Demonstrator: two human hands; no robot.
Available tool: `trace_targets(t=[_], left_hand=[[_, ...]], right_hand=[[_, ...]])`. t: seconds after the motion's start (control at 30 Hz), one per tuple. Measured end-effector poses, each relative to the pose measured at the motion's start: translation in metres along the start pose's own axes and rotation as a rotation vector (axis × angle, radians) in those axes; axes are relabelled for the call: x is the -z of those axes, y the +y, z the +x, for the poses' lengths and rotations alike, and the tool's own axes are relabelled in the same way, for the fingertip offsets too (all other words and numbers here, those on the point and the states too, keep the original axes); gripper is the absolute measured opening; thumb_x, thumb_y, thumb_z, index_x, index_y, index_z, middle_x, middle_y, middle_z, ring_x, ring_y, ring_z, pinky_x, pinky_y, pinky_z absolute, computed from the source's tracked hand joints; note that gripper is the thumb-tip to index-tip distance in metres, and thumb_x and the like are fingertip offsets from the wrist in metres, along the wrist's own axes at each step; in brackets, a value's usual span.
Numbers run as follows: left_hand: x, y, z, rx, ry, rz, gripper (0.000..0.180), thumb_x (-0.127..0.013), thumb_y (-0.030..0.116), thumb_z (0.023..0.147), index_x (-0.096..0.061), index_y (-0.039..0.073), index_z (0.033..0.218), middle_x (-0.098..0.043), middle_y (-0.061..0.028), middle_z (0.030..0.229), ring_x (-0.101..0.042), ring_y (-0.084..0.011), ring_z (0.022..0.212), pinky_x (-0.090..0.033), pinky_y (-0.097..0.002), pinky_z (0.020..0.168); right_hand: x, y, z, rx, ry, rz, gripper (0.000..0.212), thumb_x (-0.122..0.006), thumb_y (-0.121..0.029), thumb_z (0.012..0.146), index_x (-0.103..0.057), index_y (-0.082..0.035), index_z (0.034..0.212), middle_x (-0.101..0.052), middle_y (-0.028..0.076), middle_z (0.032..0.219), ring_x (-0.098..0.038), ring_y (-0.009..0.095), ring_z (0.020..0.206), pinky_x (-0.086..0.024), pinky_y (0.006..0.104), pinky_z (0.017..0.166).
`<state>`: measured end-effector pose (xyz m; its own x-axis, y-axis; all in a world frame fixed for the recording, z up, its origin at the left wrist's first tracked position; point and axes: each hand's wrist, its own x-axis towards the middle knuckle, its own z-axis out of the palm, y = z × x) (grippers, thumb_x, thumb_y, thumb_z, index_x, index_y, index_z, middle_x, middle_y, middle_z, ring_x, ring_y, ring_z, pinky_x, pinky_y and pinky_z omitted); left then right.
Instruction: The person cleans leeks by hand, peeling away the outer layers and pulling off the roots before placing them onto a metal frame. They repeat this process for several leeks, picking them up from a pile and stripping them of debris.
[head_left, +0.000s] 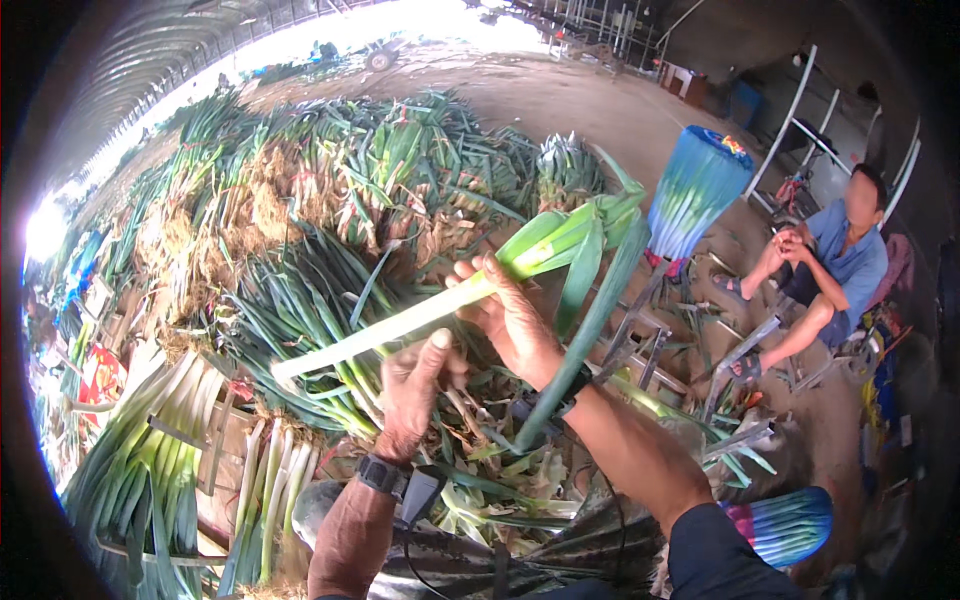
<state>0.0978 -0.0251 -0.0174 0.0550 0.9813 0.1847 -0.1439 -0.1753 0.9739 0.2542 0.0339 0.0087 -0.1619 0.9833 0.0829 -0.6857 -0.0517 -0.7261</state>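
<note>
A long green onion (430, 308) slants across in front of me, its white root end low on the left. Its green leaves rise to the right, and one folds down past my right forearm. My right hand (510, 325) grips the stalk just below the leaves, between thumb and fingers. Under the white shank is my left hand (415, 385), closed, thumb up and fingers curled; whatever they hold is hidden. It appears apart from the stalk. Behind the hands lies a heap of green onions (290, 290). Peeled-off leaves (520, 490) litter the space below my hands.
Cleaner green onions (150, 450) lie in a rack at the left, beside a smaller bunch (270, 490). Untrimmed onions (270, 190) are piled farther back. A blue-wrapped bundle (700, 190) stands on a metal frame; another (785, 525) lies lower right. A person (835, 260) sits at the right.
</note>
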Motion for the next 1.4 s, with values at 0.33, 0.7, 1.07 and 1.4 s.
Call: trace_targets(t=[0.33, 0.7, 1.07, 1.4], left_hand=[[0.077, -0.015, 0.034, -0.097, 0.304, -0.403, 0.034, -0.047, 0.032, 0.104, -0.054, 0.004, 0.121, -0.06, -0.0119, 0.118, -0.056, -0.0236, 0.113, -0.042, -0.0423, 0.1], [0.115, 0.024, 0.035, -0.357, 0.264, -0.936, 0.041, -0.05, 0.04, 0.098, -0.057, 0.007, 0.121, -0.055, -0.0052, 0.085, -0.056, -0.0198, 0.077, -0.048, -0.0369, 0.076], [0.043, 0.025, 0.029, -0.25, -0.179, -0.356, 0.081, -0.042, 0.068, 0.095, -0.041, 0.002, 0.142, -0.064, -0.0085, 0.094, -0.06, -0.0189, 0.087, -0.051, -0.0335, 0.079], [0.046, 0.011, 0.015, 0.179, -0.326, 0.094, 0.049, -0.052, 0.04, 0.102, -0.059, -0.002, 0.126, -0.067, -0.0096, 0.114, -0.066, -0.0172, 0.097, -0.053, -0.0297, 0.079]], right_hand=[[0.034, 0.05, -0.057, -0.525, -0.447, -0.547, 0.04, -0.058, -0.032, 0.1, -0.055, -0.006, 0.13, -0.065, 0.006, 0.116, -0.064, 0.014, 0.101, -0.056, 0.0286, 0.078], [0.054, -0.023, -0.055, -0.042, 0.15, -0.796, 0.038, -0.062, -0.034, 0.098, -0.064, -0.001, 0.117, -0.072, 0.009, 0.101, -0.069, 0.013, 0.084, -0.052, 0.0249, 0.066], [-0.019, 0.026, -0.022, -0.178, -0.683, -1.081, 0.055, -0.076, -0.045, 0.083, -0.063, 0.002, 0.106, -0.067, 0.011, 0.101, -0.062, 0.018, 0.083, -0.05, 0.0342, 0.073], [-0.015, -0.019, -0.01, -0.087, -0.38, -0.367, 0.021, -0.067, -0.017, 0.094, -0.06, -0.005, 0.11, -0.067, 0.006, 0.09, -0.068, 0.02, 0.081, -0.057, 0.0316, 0.073]])
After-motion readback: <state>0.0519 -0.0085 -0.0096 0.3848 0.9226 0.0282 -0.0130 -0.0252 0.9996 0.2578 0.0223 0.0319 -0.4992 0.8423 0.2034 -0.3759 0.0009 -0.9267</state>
